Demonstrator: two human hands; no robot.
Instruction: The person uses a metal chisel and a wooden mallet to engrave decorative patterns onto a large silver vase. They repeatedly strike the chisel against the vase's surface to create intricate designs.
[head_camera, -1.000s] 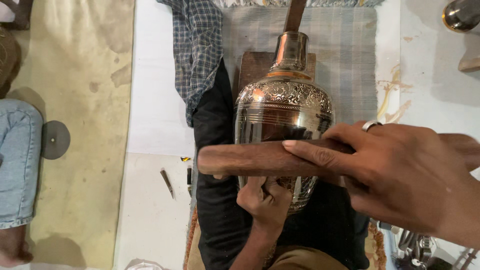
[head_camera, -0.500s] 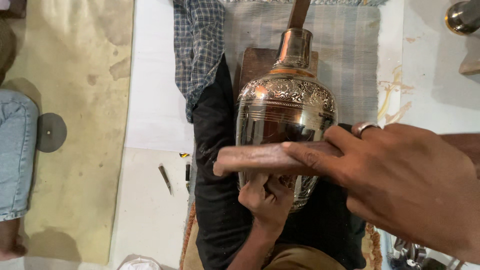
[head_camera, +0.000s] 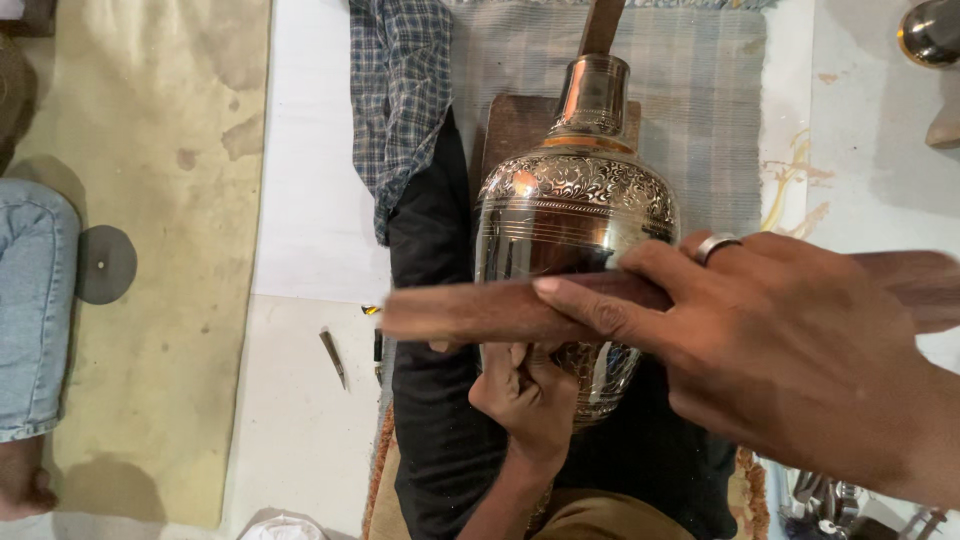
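The right hand (head_camera: 790, 360) reaches in from the right, fingers closed over a flat wooden stick (head_camera: 480, 312) held level across an engraved metal vase (head_camera: 575, 240). The left hand (head_camera: 525, 395) curls against the vase's lower body from below, gripping a small tool that is mostly hidden. The vase lies on a black cloth (head_camera: 430, 400), with a checked cloth (head_camera: 400, 100) beyond.

Engraved silver metal vase (head_camera: 575, 225) and flat brown wooden stick (head_camera: 470, 312)

The vase lies on its side on a brown wooden block, narrow neck pointing away, its shoulder banded with floral engraving above a polished, mirror-like belly. The stick lies level across the lower belly, its near end motion-blurred.
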